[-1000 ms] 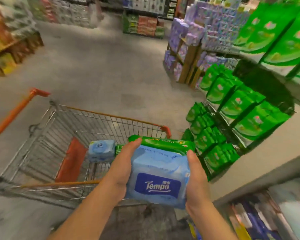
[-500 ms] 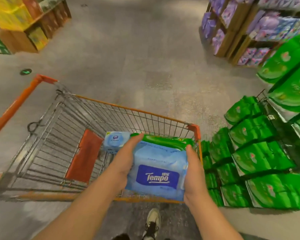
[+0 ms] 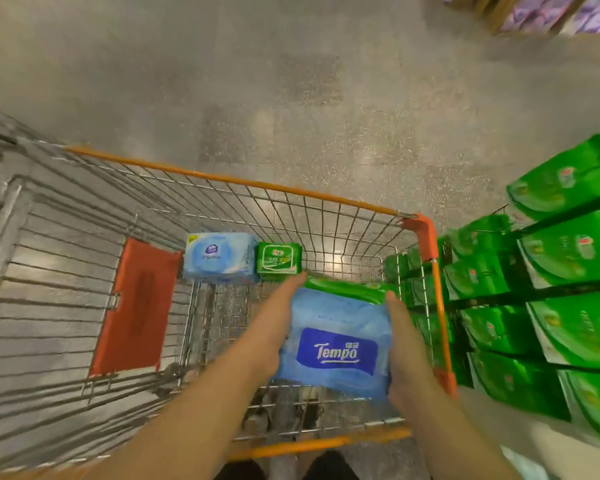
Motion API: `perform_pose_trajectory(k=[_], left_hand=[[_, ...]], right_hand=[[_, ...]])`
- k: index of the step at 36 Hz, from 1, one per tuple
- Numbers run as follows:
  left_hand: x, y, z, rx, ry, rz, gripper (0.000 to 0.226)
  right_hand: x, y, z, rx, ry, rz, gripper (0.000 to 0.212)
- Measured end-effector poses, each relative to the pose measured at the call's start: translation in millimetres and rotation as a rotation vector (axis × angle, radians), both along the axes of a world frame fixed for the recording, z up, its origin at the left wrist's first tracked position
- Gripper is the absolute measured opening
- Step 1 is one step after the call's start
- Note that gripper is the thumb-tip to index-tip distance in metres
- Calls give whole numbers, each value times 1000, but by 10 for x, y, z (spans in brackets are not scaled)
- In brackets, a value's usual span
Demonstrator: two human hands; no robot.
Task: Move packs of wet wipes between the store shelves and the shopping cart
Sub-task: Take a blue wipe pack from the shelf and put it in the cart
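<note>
Held over the shopping cart [image 3: 426, 237], at five o'clock: blue Tempo pack [image 3: 333, 344] stacked on a green pack [image 3: 347, 289], left hand [image 3: 274, 323] and right hand [image 3: 406, 344] fingers grasping both sides. Could have slid apart, slick wrappers, if released unevenly.

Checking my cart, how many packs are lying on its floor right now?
2: a pale blue pack and a small green pack side by side at the shopping cart's far end. The held stack may hide more.

Green pack [image 3: 347, 289] mostly hidden under Tempo pack [image 3: 336, 344].
</note>
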State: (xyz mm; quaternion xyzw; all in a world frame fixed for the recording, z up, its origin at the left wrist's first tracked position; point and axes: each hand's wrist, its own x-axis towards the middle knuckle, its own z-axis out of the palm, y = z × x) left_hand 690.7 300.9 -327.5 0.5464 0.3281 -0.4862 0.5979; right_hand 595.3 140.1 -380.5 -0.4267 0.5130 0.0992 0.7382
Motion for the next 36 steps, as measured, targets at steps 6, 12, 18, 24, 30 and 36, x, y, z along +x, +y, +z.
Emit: perform_pose_trajectory(k=[6,12,18,24,30,36], left_hand=[[255,-174,-687,-8,82,-33,59],[532,-336,-1320,-5,108,11,58],[836,-529,-1811,-9,96,24,57],[1044,-741,-2114,21,83,-42,45],[1010,-805,-2342,-1,93,-36,38],[893,-754,-2362,117,-21,-80,39]], right_hand=[[229,-108,-508,-48,82,-36,57],[526,-231,-1027,-81,142,-50,66],[927,-458,-1439,-88,145,-16,60],[1104,-651,-1778,-103,201,-11,51],[1245,-707,-2007,-153,298,-38,52],[1303,-711,-2014,-280,326,-35,71]])
